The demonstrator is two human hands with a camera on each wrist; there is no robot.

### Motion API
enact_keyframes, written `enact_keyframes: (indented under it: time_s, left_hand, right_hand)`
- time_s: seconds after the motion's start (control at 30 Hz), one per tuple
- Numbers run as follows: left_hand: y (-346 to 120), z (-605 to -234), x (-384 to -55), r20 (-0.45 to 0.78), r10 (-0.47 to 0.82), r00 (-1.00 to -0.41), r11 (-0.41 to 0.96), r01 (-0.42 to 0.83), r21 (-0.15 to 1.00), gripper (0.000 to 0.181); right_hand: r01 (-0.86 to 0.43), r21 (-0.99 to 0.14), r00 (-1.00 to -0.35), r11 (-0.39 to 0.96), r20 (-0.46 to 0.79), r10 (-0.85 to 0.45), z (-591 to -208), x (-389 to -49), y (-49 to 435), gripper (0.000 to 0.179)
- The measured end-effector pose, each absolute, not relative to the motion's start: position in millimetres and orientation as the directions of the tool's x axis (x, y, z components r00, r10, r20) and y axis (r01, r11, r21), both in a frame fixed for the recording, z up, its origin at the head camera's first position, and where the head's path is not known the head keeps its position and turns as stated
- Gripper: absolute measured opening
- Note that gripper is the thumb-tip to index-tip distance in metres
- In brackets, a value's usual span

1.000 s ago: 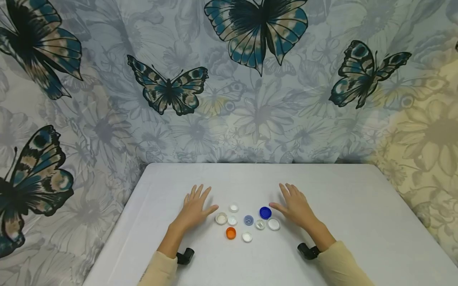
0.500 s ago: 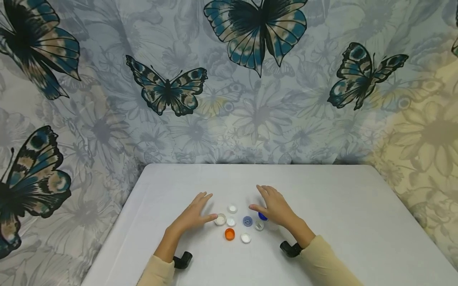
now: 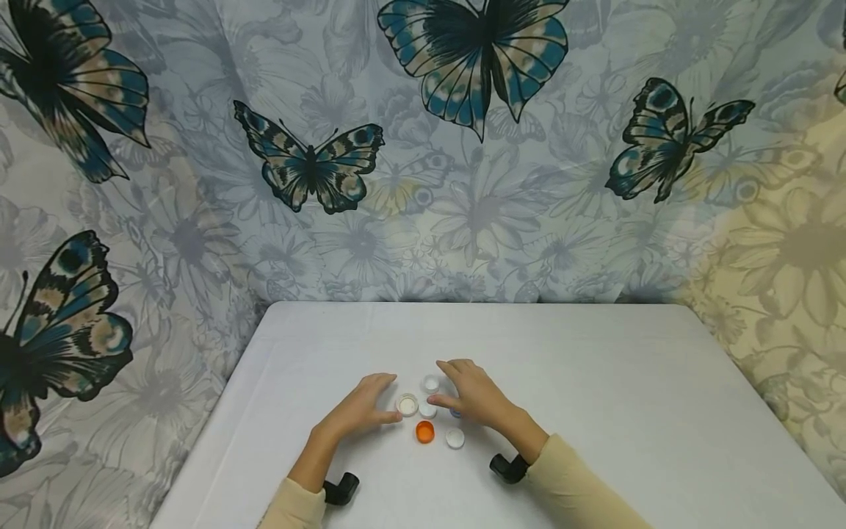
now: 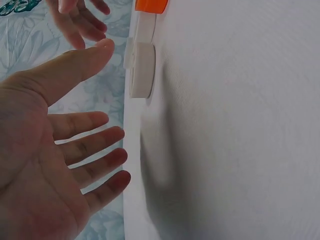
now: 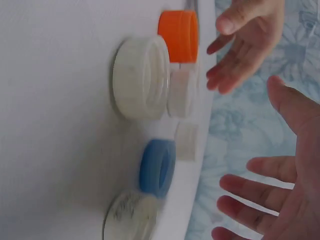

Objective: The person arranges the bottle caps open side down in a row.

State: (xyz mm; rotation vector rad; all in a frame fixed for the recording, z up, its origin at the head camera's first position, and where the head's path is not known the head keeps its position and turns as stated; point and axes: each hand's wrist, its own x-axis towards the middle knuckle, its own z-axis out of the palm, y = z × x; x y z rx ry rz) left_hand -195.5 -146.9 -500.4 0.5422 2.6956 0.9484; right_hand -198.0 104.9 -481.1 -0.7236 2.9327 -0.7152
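Several plastic bottle caps lie on a white table. In the head view I see an orange cap point(image 3: 425, 432), a cream cap point(image 3: 407, 405) and white caps point(image 3: 454, 438), while a light blue cap point(image 3: 455, 414) is mostly covered. My left hand point(image 3: 360, 406) hovers left of the group, fingers extended, its thumb near the cream cap. Above the right part of the group is my right hand point(image 3: 479, 397), fingers spread and holding nothing. In the right wrist view a blue cap point(image 5: 152, 165) and a pale translucent cap point(image 5: 127, 217) stand below the hand's side. The dark blue cap is hidden.
The white table point(image 3: 595, 367) ends at the back against a wall point(image 3: 410, 250) printed with butterflies and flowers. A small black device point(image 3: 341, 488) sits at the left wrist, and another black device point(image 3: 509, 468) at the right wrist.
My right hand has moved left and a little nearer, now covering the dark blue cap and other right-hand caps. My left hand has lowered slightly towards me, its fingers closer together.
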Motion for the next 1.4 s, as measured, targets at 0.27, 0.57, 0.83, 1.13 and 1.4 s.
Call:
enact_keyframes:
  time_s: [0.27, 0.57, 0.83, 1.13, 1.4]
  left_hand:
    - [-143, -501, -197, -0.062, 0.444, -0.894, 0.730, 0.321, 0.604, 0.065]
    - [-139, -499, -198, -0.056, 0.423, -0.904, 0.773, 0.328, 0.544, 0.056]
    - [-134, -499, -195, -0.045, 0.407, -0.913, 0.799, 0.331, 0.502, 0.048]
    - [-132, -504, -193, -0.037, 0.366, -0.930, 0.824, 0.305, 0.478, 0.041]
    - [-132, -507, -192, -0.023, 0.376, -0.927, 0.817, 0.319, 0.479, 0.041]
  right_hand:
    - [-0.551, -0.344, -0.831, 0.761, 0.137, -0.540, -486, -195, 84, 0.062]
    - [-0.571, -0.259, -0.819, 0.779, 0.114, -0.562, -492, -191, 63, 0.052]
    - [-0.583, -0.230, -0.812, 0.779, 0.143, -0.566, -497, -185, 53, 0.042]
    - [-0.611, -0.199, -0.790, 0.766, 0.223, -0.571, -501, -184, 45, 0.025]
    - [-0.601, -0.211, -0.796, 0.770, 0.242, -0.555, -507, -186, 43, 0.021]
